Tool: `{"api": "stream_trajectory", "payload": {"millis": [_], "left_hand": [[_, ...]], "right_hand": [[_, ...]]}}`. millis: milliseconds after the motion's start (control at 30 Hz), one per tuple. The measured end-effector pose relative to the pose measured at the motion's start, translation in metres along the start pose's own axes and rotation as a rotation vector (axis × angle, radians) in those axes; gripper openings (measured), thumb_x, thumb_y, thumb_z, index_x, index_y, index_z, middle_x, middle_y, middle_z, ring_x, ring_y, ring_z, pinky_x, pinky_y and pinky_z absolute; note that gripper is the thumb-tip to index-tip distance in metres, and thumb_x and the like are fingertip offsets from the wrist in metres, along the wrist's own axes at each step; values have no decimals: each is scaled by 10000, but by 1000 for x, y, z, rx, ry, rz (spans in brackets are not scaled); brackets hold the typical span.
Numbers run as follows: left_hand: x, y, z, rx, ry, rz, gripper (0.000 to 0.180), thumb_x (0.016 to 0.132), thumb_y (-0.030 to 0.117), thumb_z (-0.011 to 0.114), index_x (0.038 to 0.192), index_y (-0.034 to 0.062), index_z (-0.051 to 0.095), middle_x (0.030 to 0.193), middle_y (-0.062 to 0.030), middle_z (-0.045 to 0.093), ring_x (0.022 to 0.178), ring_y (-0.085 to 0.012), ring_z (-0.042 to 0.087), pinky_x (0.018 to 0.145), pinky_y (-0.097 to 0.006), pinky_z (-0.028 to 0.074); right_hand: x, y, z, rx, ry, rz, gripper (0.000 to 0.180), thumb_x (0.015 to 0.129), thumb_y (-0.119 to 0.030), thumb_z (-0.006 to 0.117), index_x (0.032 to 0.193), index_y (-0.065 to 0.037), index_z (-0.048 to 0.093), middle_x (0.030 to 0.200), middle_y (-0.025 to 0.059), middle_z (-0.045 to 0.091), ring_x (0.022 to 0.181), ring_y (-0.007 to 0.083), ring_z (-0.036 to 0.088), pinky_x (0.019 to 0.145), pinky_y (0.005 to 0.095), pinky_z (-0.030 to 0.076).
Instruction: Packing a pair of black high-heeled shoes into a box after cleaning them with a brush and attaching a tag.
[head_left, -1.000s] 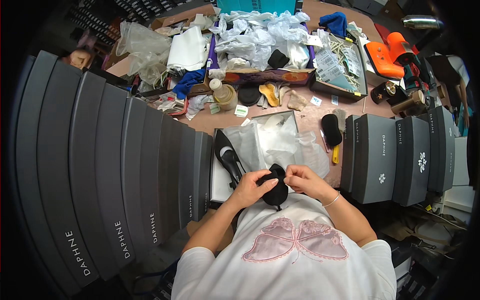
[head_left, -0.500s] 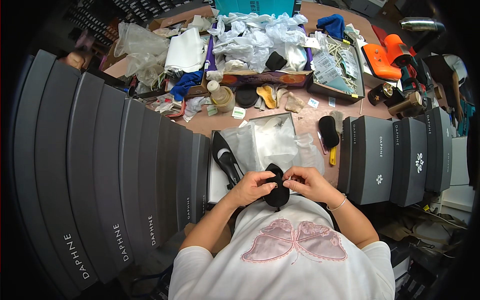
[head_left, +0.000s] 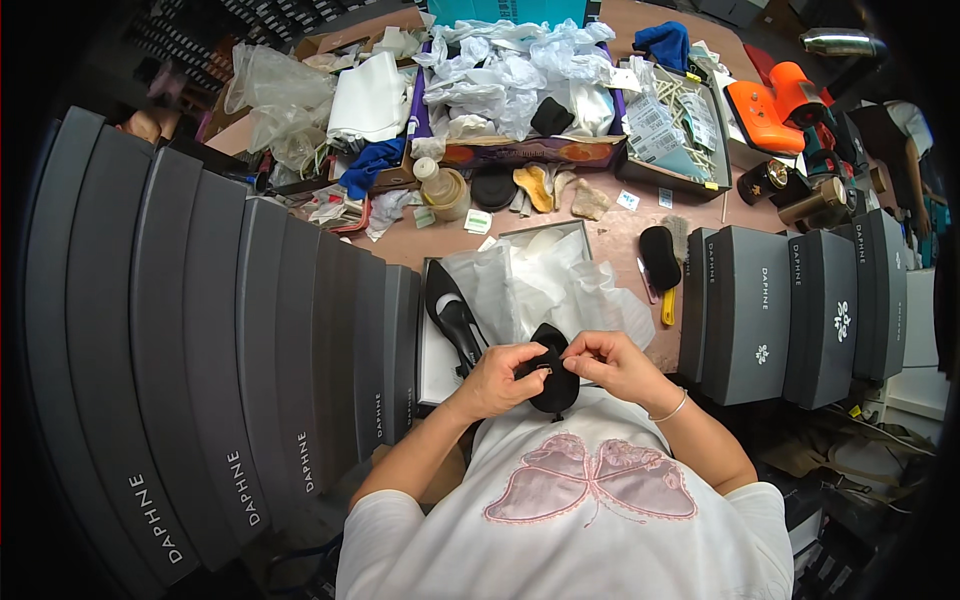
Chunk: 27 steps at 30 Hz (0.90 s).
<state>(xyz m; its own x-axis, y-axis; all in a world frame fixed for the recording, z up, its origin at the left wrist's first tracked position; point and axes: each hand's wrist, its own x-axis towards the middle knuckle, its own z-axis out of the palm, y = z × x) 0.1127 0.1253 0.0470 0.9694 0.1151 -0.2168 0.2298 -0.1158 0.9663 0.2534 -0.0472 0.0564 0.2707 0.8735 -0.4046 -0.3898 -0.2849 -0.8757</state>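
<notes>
Close against my white shirt, a black shoe (head_left: 553, 398) is held between both hands, its toe toward me. My left hand (head_left: 500, 380) is closed on the shoe's left side, with a small metallic buckle-like piece by its fingertips. The fingers of my right hand (head_left: 612, 364) are pinched at the shoe's upper right edge; any thin strap between them is too small to make out. The matching black shoe (head_left: 452, 312) lies in the open shoe box (head_left: 427, 385) to the left, beside crumpled white tissue paper (head_left: 540, 285).
Grey shoe boxes (head_left: 215, 350) stand in a long row at left, more boxes (head_left: 745, 315) at right. Behind lie a carton (head_left: 540, 152) of tissue, a bottle (head_left: 443, 190), a black brush (head_left: 658, 258), a yellow-handled tool (head_left: 668, 306) and an orange device (head_left: 765, 118).
Both hands stay at the shoe with only slight finger movement. The right fingertips have shifted a little left, and the shoe is tilted slightly differently.
</notes>
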Motion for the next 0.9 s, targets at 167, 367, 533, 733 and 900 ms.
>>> {"api": "stream_trajectory", "payload": {"millis": [167,367,533,733,900], "left_hand": [[-4,-10,16,-63,151,33,201,823,64,636,989,-50,642,777,-58,634,707,-88,569,632,-248,464],[-3,-3,24,17,244,61,192,805,78,655,943,-57,653,774,-101,632,684,-121,592,618,-264,466],[-2,-3,34,100,324,144,208,811,91,661,960,-53,646,779,-115,631,654,-169,603,595,-282,463],[-3,15,24,178,278,181,225,798,129,709,943,-30,644,771,-113,629,649,-209,613,589,-303,471],[-3,22,21,232,199,103,272,801,197,716,923,-27,622,746,-150,588,634,-291,589,572,-361,456]], "right_hand": [[-2,0,1,-54,22,-16,76,905,-74,610,913,-5,642,671,-75,503,605,1,387,532,185,316],[-5,2,2,23,9,35,96,911,-99,608,933,-17,653,665,-78,498,586,2,382,510,177,298],[1,21,-13,412,-55,218,97,915,-121,614,952,-38,648,606,-83,452,502,21,333,455,195,257],[1,16,-3,403,-72,207,114,926,-147,607,961,-46,644,601,-83,440,499,23,327,448,197,245],[0,13,-5,368,-133,187,132,939,-172,595,960,-51,643,634,-93,446,534,17,334,460,198,253]]}}
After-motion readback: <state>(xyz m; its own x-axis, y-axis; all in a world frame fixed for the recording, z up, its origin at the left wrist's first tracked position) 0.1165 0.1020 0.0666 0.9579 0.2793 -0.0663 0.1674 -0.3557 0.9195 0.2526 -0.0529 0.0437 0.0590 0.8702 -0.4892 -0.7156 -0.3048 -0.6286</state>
